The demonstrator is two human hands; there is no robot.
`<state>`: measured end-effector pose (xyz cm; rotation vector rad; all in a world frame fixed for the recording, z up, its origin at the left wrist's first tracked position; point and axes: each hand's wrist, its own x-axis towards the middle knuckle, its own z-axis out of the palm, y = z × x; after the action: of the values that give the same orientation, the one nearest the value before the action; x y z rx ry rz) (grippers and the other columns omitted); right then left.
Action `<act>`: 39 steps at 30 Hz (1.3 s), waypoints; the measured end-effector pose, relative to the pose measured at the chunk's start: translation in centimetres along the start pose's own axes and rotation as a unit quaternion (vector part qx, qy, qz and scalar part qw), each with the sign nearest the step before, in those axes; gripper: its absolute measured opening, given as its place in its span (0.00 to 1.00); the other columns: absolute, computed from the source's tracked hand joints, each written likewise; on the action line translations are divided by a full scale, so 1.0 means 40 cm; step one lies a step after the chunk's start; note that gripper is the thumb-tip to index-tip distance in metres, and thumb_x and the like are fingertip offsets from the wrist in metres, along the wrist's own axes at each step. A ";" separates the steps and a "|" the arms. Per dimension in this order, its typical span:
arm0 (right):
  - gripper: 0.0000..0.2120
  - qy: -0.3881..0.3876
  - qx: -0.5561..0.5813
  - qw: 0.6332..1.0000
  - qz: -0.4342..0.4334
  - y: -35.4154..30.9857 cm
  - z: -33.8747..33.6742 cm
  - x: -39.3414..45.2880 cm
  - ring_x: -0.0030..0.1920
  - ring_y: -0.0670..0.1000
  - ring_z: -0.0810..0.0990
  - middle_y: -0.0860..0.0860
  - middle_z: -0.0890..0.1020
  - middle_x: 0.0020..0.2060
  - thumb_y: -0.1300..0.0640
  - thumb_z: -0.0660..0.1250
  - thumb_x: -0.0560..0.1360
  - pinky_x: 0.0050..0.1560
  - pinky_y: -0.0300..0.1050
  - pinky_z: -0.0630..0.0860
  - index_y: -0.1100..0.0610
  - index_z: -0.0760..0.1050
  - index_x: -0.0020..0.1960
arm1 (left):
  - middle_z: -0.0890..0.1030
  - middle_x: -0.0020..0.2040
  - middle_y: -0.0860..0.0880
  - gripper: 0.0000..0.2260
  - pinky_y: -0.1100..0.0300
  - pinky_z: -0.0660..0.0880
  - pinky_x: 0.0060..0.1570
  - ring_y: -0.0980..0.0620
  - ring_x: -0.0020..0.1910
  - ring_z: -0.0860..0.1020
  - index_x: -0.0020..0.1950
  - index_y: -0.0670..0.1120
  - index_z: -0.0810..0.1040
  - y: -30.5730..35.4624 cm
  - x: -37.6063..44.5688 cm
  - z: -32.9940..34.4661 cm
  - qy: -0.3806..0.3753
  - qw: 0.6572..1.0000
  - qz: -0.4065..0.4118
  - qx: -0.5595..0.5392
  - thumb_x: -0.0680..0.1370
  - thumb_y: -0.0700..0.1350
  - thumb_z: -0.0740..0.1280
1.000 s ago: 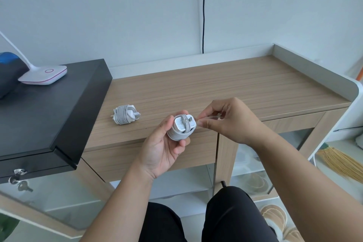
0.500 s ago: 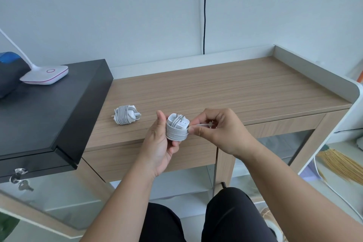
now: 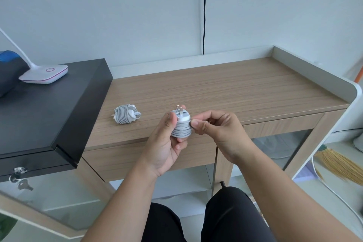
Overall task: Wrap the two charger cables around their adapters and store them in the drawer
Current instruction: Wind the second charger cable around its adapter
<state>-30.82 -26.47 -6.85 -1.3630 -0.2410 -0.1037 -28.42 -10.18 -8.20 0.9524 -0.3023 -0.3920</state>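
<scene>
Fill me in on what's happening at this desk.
A person is winding a charger cable around its adapter. The left hand holds the white adapter, prongs up, with coils around it; the right hand pinches the cable's loose end at its side. A second wrapped charger lies on the wooden desk. Neither is in a drawer yet.

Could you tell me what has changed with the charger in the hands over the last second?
The left hand has turned the charger upright, so its prongs now point up rather than toward the camera. The right hand has moved in closer and presses the cable end against the coils. Both hands kept their grip throughout. The other wrapped charger stayed put on the desk.
</scene>
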 end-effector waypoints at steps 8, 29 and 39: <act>0.08 0.004 -0.064 0.997 -0.043 -0.002 -0.007 0.006 0.45 0.58 0.84 0.59 0.85 0.40 0.59 0.74 0.68 0.53 0.56 0.80 0.63 0.82 0.43 | 0.78 0.46 0.50 0.31 0.63 0.72 0.35 0.55 0.39 0.74 0.57 0.50 0.78 0.007 -0.003 0.003 -0.001 0.991 0.023 0.130 0.59 0.59 0.81; 0.05 -0.019 -0.044 0.995 -0.091 0.031 0.000 -0.011 0.40 0.65 0.83 0.59 0.85 0.46 0.67 0.74 0.69 0.48 0.56 0.80 0.69 0.81 0.42 | 0.84 0.42 0.42 0.35 0.61 0.73 0.32 0.50 0.35 0.79 0.44 0.46 0.80 -0.007 0.002 0.012 0.045 0.982 0.052 0.176 0.59 0.77 0.66; 0.02 0.060 -0.084 0.994 -0.032 0.085 0.007 -0.008 0.48 0.51 0.83 0.55 0.84 0.45 0.64 0.75 0.69 0.51 0.46 0.78 0.62 0.84 0.42 | 0.79 0.34 0.44 0.39 0.63 0.67 0.22 0.51 0.24 0.73 0.49 0.43 0.79 -0.015 0.014 0.019 0.172 0.964 -0.064 0.191 0.74 0.73 0.43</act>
<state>-30.45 -25.49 -10.14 -1.5098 -0.1782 -0.2646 -28.35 -11.29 -8.24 1.4029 0.0055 -0.2817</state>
